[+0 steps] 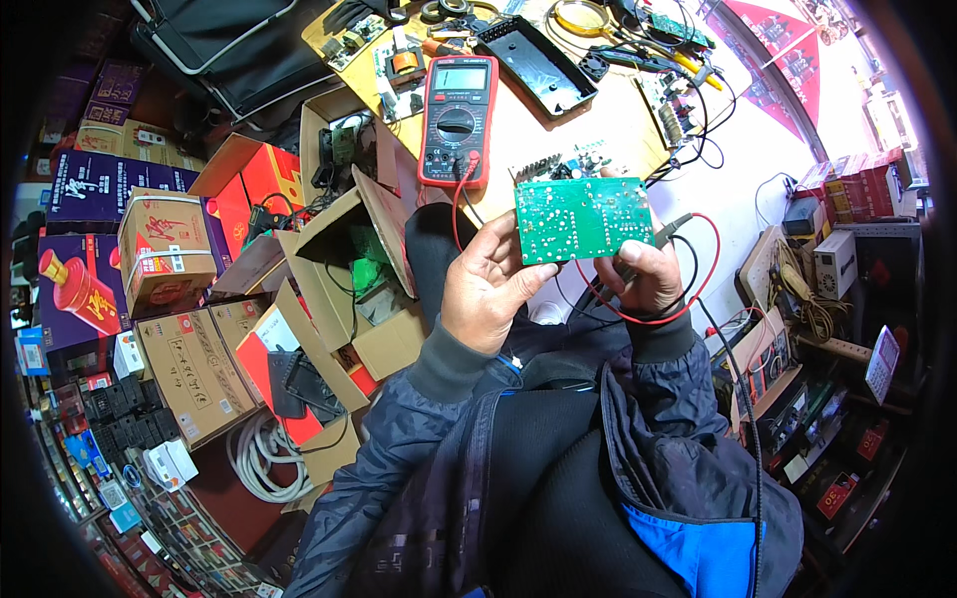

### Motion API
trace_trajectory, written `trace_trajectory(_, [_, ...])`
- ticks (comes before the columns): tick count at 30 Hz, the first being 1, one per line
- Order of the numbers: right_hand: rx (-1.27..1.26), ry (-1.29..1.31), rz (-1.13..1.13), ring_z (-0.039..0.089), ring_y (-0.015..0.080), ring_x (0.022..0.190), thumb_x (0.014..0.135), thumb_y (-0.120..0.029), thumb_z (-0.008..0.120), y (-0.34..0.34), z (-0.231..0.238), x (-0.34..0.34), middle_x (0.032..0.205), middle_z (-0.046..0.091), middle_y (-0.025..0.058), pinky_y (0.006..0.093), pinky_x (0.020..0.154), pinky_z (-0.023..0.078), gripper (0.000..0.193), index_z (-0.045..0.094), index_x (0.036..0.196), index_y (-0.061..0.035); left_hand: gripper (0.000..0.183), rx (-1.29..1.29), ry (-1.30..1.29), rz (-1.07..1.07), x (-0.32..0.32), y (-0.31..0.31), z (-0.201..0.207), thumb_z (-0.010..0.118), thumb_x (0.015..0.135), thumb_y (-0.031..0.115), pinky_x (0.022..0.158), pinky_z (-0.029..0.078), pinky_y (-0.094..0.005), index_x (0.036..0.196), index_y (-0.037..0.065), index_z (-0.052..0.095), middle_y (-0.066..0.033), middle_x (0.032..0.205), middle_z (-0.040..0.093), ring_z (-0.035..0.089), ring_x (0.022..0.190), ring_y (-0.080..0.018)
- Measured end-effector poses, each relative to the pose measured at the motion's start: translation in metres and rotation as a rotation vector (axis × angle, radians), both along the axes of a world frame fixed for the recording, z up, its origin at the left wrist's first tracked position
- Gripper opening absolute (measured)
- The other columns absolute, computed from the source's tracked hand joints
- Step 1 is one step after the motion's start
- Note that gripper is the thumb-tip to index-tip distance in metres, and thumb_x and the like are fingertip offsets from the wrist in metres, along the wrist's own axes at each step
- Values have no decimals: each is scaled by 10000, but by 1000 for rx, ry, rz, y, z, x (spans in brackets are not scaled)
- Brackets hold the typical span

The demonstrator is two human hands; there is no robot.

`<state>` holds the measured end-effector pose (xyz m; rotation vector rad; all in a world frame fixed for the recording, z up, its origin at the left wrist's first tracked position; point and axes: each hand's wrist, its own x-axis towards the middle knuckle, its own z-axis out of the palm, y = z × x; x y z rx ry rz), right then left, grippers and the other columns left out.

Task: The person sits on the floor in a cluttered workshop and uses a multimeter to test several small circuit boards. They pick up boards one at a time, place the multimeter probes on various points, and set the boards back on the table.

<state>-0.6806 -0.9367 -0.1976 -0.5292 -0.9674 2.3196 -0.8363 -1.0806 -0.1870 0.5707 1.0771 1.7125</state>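
Observation:
A green circuit board (581, 218) is held solder side up in front of me, above the table edge. My left hand (488, 286) grips its lower left corner with thumb and fingers. My right hand (643, 274) is closed on the multimeter probes (670, 232), whose tips rest against the board's right edge. Red and black probe leads (653, 317) loop under my right hand. A red multimeter (457, 120) lies on the table just beyond the board, leads plugged in.
The table (518, 125) carries other circuit boards (399, 65), a black plastic case (538, 62), a magnifier (581, 18) and tools. Open cardboard boxes (339, 259) with parts and cables crowd the floor at left. Power supplies and boxes (832, 264) stand at right.

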Motion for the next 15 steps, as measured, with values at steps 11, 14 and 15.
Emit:
trace_trajectory(11, [-19,23,-19,478,106,527,763,-147,724,0,1,-1,1140,635,156,221,430,343,891,310,1537,4,548,19,-75,-9,-1,1,-5,667,943,-9,988,573,-381,1431,-71,428,-199,1275,640,670,1140,-268])
trace_trajectory(14, [-15,5,-4,482,102,529,759,-139,740,0,0,0,1140,636,158,225,439,356,910,303,1545,-1,531,-6,-147,-11,-4,1,-6,654,964,35,930,605,-380,1429,-72,420,-218,1227,660,710,1062,-303])
trace_trajectory(15, [0,3,0,485,100,532,758,-136,744,0,0,-1,1139,636,157,226,441,361,914,302,1546,-2,522,-15,-165,-8,-5,0,-5,648,974,52,919,609,-374,1427,-72,420,-219,1214,665,715,1047,-303])
